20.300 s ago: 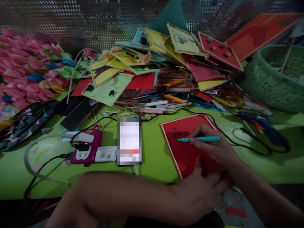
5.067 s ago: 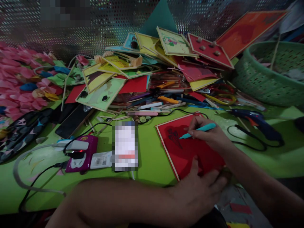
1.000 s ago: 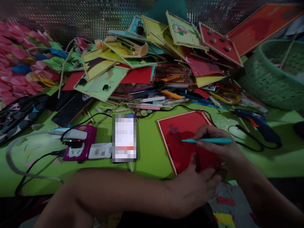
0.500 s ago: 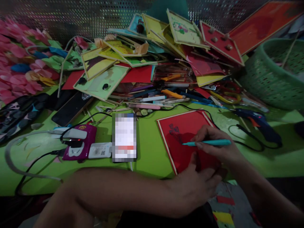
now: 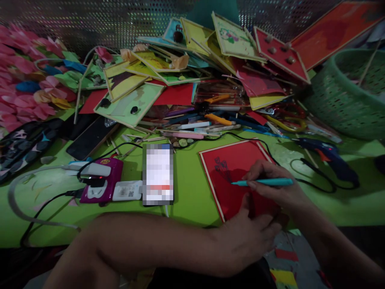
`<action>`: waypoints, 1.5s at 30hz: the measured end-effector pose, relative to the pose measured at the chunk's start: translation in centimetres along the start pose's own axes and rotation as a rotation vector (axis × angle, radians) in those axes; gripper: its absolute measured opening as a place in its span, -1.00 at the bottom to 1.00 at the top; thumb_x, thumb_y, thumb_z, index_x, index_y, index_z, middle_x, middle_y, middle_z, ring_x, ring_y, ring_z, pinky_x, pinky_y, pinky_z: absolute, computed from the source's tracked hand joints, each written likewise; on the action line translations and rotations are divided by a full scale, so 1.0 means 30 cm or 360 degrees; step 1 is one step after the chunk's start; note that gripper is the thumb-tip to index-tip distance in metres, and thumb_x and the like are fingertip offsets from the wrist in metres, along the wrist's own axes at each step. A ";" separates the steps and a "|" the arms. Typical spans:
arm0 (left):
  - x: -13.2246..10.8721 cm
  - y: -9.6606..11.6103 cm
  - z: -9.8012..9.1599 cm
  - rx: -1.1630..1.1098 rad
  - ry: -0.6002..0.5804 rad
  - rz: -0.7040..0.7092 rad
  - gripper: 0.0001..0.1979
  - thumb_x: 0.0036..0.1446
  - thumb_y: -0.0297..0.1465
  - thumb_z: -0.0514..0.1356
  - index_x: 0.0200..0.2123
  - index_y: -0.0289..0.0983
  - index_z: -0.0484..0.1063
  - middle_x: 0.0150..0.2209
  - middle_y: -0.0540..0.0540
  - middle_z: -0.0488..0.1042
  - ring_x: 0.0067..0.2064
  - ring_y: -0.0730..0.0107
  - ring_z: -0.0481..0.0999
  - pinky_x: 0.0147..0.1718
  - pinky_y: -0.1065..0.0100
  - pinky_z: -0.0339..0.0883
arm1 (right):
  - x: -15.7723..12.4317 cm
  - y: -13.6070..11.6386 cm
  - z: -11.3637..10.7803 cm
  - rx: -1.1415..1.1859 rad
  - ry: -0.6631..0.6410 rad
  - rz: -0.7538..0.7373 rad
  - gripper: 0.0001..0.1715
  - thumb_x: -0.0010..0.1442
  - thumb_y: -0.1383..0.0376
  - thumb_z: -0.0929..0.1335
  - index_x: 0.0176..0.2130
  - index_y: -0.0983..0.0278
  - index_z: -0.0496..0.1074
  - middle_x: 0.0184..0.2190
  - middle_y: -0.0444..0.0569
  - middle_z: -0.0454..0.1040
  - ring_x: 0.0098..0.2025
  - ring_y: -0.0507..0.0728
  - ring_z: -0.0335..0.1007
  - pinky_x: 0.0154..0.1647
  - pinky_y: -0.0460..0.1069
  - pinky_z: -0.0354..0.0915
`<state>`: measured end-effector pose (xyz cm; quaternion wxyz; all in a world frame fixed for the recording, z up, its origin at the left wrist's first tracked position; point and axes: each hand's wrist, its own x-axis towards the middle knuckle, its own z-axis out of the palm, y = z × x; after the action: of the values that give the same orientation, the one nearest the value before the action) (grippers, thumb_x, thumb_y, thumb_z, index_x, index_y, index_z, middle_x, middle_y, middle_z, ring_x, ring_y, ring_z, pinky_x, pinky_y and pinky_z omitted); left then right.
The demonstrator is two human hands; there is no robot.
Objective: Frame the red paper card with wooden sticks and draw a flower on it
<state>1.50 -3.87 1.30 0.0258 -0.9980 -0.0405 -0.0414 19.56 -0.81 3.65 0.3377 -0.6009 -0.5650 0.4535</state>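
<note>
On the green table lies a red card [image 5: 210, 176] edged with pale wooden strips, with a small dark line drawing of flowers on its left part. My right hand [image 5: 272, 186] is closed around a teal felt-tip pen [image 5: 270, 182], its tip at the card surface by the stems of the drawing. Across the card's near edge rests my left hand [image 5: 249, 237], thumb up on the red surface and fingers stretched to the right. The two hands hide the lower right of the card.
A phone [image 5: 158, 174], a purple power strip [image 5: 104, 180] and cables lie to the left. A glue gun [image 5: 329, 158] and a green basket [image 5: 339, 100] are on the right. Framed cards [image 5: 129, 104], pens and scissors [image 5: 285, 120] pile up behind; pink paper flowers [image 5: 24, 80] stand far left.
</note>
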 end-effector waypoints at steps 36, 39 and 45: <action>0.002 0.004 -0.013 0.0107 0.0024 -0.0078 -0.41 0.30 -0.52 -0.14 0.37 -0.23 0.19 0.43 -0.10 0.10 0.46 0.02 0.02 0.16 -0.19 0.29 | 0.025 -0.010 0.029 -0.0054 -0.0062 0.0022 -0.76 0.15 0.13 0.48 -0.37 0.18 0.40 -0.45 -0.12 0.44 -0.44 0.08 0.33 -0.45 -0.02 0.26; 0.001 0.004 -0.011 0.0100 0.0094 -0.0104 -0.42 0.28 -0.51 -0.11 0.35 -0.23 0.22 0.42 -0.10 0.13 0.43 0.04 0.09 0.14 -0.16 0.33 | 0.026 -0.015 0.031 -0.0043 -0.0096 0.0046 -0.75 0.15 0.12 0.48 -0.35 0.19 0.41 -0.46 -0.13 0.44 -0.46 0.06 0.33 -0.47 -0.04 0.26; -0.001 -0.001 -0.012 0.0095 0.0053 -0.0041 -0.41 0.28 -0.53 -0.13 0.35 -0.27 0.21 0.43 -0.15 0.11 0.44 -0.01 0.06 0.13 -0.17 0.32 | 0.032 -0.026 0.042 -0.0066 -0.0118 0.0032 -0.74 0.14 0.11 0.48 -0.35 0.21 0.42 -0.45 -0.12 0.44 -0.44 0.06 0.32 -0.44 -0.04 0.28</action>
<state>1.43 -3.87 1.64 0.0558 -0.9953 -0.0541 -0.0571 18.04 0.10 3.76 0.2994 -0.5961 -0.5805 0.4670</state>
